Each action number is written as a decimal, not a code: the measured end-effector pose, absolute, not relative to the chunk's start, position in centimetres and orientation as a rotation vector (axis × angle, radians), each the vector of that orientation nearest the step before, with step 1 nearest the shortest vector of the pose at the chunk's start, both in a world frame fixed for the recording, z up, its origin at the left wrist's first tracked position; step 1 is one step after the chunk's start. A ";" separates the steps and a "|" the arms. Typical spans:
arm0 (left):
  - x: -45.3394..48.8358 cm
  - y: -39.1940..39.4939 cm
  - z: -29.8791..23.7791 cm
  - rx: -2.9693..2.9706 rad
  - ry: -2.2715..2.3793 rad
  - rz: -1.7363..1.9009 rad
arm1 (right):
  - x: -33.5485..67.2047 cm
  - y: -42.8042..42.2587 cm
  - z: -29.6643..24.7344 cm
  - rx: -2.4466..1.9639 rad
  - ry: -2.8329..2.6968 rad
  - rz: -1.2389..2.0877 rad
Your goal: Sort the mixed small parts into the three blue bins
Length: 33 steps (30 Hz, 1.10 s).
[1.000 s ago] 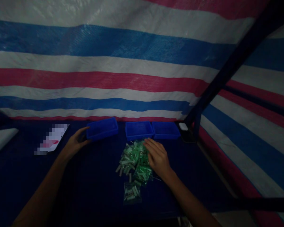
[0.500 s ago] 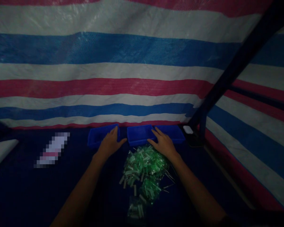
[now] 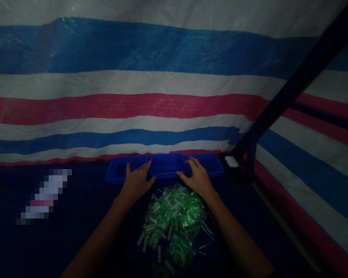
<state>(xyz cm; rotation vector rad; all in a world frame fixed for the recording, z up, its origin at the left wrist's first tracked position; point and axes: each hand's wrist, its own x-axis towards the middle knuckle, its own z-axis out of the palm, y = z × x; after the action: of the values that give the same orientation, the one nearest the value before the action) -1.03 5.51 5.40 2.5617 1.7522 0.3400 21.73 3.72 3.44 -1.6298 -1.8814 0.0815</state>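
Left hand: I see my left hand (image 3: 137,178) with thumb and fingers apart, at the left end of the middle tray (image 3: 166,174); contact I cannot tell.
Right hand: my right hand (image 3: 199,176), also spread, is at that tray's right end.
Blue trays: the middle one sits between the left tray (image 3: 111,179) and right tray (image 3: 218,172), along the surface's (image 3: 75,208) far side.
Green pile: small packets (image 3: 175,208) heap just nearer than the trays.
Far right: a small white object (image 3: 231,161).
Beyond: striped sheeting (image 3: 150,106).
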 end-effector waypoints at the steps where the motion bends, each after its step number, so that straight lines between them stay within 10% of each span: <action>1: -0.8 5.5 5.4 2.567 1.759 0.332 | 21.9 3.9 3.6 -1.612 -1.863 0.090; 27: -1.0 1.5 6.6 2.571 1.845 0.218 | 21.8 1.8 3.9 -1.511 -1.943 0.130; 33: -1.8 -2.3 7.8 2.502 2.067 0.643 | 21.5 0.1 4.3 -1.410 -1.727 -0.050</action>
<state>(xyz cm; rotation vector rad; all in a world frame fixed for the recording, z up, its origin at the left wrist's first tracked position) -1.78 -2.30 7.76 2.5023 2.0665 0.6427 21.50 0.11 4.25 -1.4099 -1.7275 -0.0501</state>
